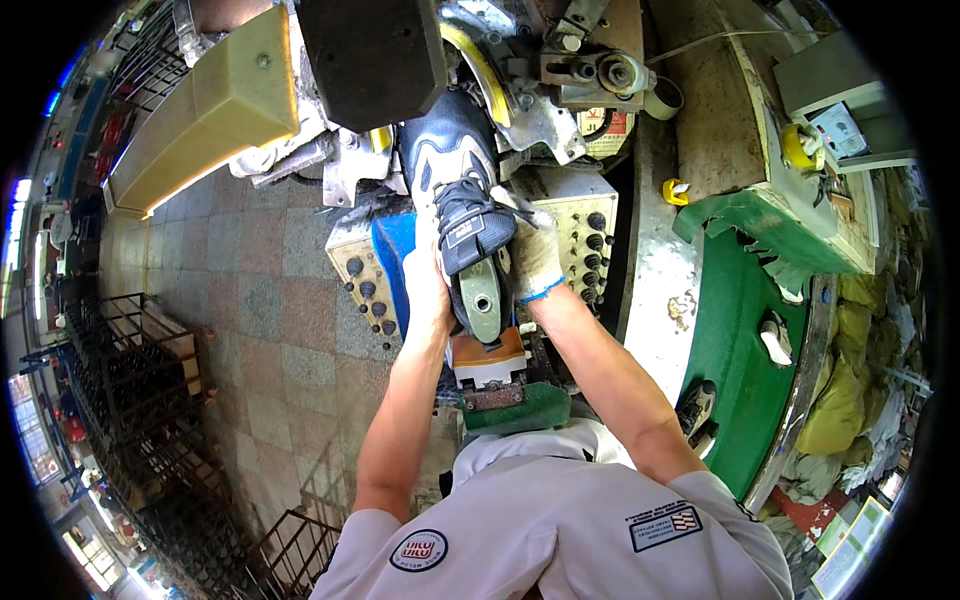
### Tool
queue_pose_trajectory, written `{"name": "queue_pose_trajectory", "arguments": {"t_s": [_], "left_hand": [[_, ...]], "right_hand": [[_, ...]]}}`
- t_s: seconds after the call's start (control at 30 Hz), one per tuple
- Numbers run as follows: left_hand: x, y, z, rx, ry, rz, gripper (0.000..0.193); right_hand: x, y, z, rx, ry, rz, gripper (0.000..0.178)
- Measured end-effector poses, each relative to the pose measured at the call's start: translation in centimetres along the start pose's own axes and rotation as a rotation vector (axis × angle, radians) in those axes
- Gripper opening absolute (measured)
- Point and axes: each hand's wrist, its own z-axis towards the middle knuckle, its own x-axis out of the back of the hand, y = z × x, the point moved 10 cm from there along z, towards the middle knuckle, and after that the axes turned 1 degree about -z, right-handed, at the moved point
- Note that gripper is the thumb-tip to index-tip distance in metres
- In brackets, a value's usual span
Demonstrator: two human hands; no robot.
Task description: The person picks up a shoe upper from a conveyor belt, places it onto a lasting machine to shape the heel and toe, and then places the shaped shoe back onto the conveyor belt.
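A dark navy and white sneaker (447, 165) with laces points toe-first into the machine in front of me. A green shoe last (484, 305) sits inside it, its end sticking out of the heel opening toward me. My left hand (427, 278) grips the shoe's left side. On the opposite side, my right hand (538, 258) is closed against the shoe in a white glove with a blue cuff edge. Some fingers of both hands are hidden by the shoe. Just below the last's end is a brown-topped machine rest (488, 348), close to my body.
Metal clamps (545, 130) and a dark plate (372, 60) surround the toe. Knobbed control panels (580, 225) flank the shoe. A yellow cover (215, 110) juts out left. Black racks (130, 370) stand farther left. On the right, a green belt (735, 340) carries shoes.
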Motion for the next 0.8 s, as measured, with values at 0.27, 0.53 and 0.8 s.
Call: {"name": "queue_pose_trajectory", "arguments": {"t_s": [0.27, 0.53, 0.8], "left_hand": [[1.2, -0.8, 1.4, -0.05, 0.048, 0.044, 0.038], [0.2, 0.5, 1.5, -0.214, -0.044, 0.1, 0.035], [-0.6, 4.0, 1.1, -0.62, -0.172, 0.441, 0.029]], "right_hand": [[1.6, 2.2, 0.3, -0.002, 0.088, 0.188, 0.025], [2.8, 2.8, 0.6, 0.038, 0.078, 0.214, 0.028], [4.8, 5.0, 2.3, 0.063, 0.147, 0.127, 0.024]]}}
